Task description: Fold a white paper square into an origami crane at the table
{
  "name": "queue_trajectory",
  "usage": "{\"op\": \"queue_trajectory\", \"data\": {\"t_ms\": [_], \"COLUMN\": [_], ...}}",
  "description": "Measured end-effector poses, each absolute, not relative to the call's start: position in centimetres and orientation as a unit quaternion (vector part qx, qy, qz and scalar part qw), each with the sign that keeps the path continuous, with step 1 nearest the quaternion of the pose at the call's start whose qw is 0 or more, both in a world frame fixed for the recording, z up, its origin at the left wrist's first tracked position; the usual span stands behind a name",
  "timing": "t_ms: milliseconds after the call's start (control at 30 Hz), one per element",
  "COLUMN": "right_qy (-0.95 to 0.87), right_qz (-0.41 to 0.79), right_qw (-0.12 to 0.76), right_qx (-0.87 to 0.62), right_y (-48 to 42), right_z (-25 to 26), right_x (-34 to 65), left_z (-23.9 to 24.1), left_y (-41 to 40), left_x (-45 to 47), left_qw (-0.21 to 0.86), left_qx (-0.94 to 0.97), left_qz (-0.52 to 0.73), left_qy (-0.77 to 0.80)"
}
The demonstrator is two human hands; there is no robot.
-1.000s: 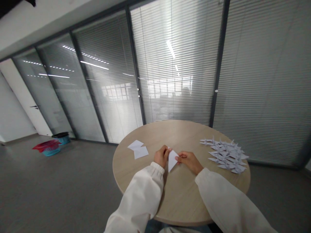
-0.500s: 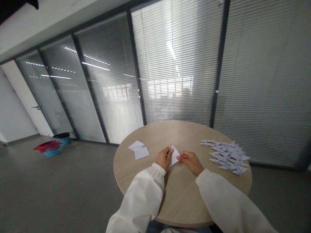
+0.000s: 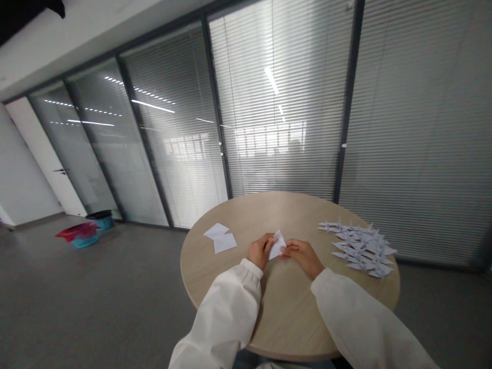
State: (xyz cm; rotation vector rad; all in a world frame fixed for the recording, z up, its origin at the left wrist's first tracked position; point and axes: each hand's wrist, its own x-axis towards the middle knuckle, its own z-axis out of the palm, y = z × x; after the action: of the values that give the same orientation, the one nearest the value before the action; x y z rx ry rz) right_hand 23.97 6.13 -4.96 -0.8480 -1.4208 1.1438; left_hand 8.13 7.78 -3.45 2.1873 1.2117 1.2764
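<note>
both hands [image 3: 282, 251] pinching folded white paper [image 3: 277, 245], round table [image 3: 292, 312]

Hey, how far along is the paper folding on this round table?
Done: a pile of paper cranes lies on the table, to the right. In hand: left hand and right hand pinch one folded sheet, so far only a flat pointed shape. Left: finishing that one, plus two flat sheets lying untouched to the left.
</note>
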Motion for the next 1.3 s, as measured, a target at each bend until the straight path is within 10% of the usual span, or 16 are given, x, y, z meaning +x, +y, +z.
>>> {"op": "queue_trajectory", "data": {"t_ms": [1100, 1300], "right_qy": [-0.582, -0.584], "right_qz": [0.406, 0.410], "right_qw": [0.598, 0.585], "right_qx": [-0.372, -0.384], "right_y": [6.7, 6.7], "right_z": [-5.4, -5.2], "right_x": [24.5, 24.5], "left_z": [-3.8, -4.3], "left_y": [8.4, 8.2], "left_x": [8.2, 8.5], "left_qw": [0.182, 0.333], "left_qx": [0.757, 0.727], "left_qz": [0.433, 0.405], "left_qy": [0.453, 0.443]}}
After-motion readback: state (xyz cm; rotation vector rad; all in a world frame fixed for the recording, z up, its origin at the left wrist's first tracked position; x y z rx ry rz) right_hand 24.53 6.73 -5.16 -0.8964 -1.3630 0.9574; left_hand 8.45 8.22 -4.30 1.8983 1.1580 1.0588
